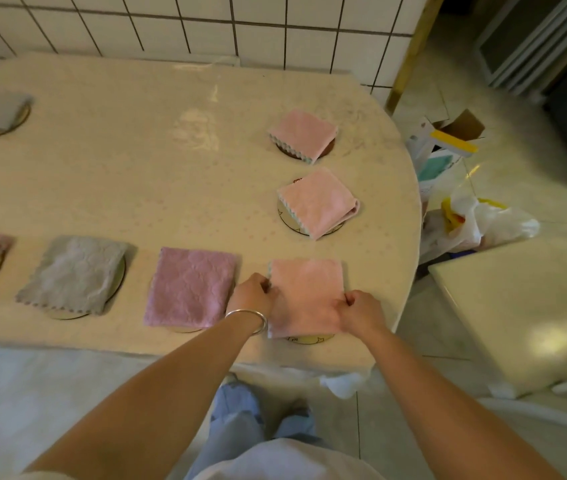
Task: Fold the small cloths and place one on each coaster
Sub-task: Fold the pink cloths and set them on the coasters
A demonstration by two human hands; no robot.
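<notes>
We reach forward, left hand (pixel 253 292) and right hand (pixel 359 308) each pinching a side edge of the folded pink cloth (pixel 306 295), which hides most of its coaster (pixel 311 339)

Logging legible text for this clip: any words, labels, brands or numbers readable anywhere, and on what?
None can be read.
Coaster under the cloth held by both hands: small dark marks on its rim, too small and blurred to read.
Coaster under the middle pink cloth: faint rim marks, unreadable.
Boxes on the floor right of the table: coloured panels, no legible print.
</notes>
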